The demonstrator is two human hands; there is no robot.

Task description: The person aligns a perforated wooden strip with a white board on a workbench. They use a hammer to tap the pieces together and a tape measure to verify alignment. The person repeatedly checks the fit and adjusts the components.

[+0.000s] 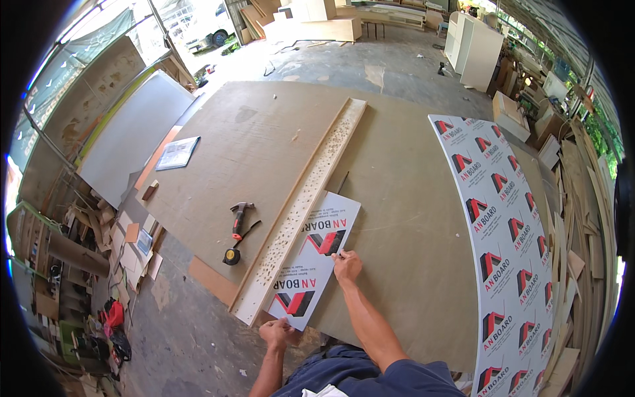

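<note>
A small white board (pixel 323 263) with red and black print lies on the brown worktop, along a long pale strip (pixel 297 215) covered in small holes or spots. My left hand (pixel 275 332) is closed on the board's near end, overhanging the worktop's front edge. Over the board's right edge, my right hand (pixel 347 266) is pinched round a thin, dark, pen-like stick (pixel 336 255), mostly hidden by the fingers. Left of the strip lie a claw hammer (pixel 238 221) with a red and black handle and a black tape measure (pixel 231 256).
A large printed sheet (pixel 493 198) rests along the right of the brown worktop (pixel 403 185). A sleeved paper (pixel 178 153) and a small brown block (pixel 150 190) lie at the left. Sheets lean at the far left; a white cabinet (pixel 473 49) stands at the back right.
</note>
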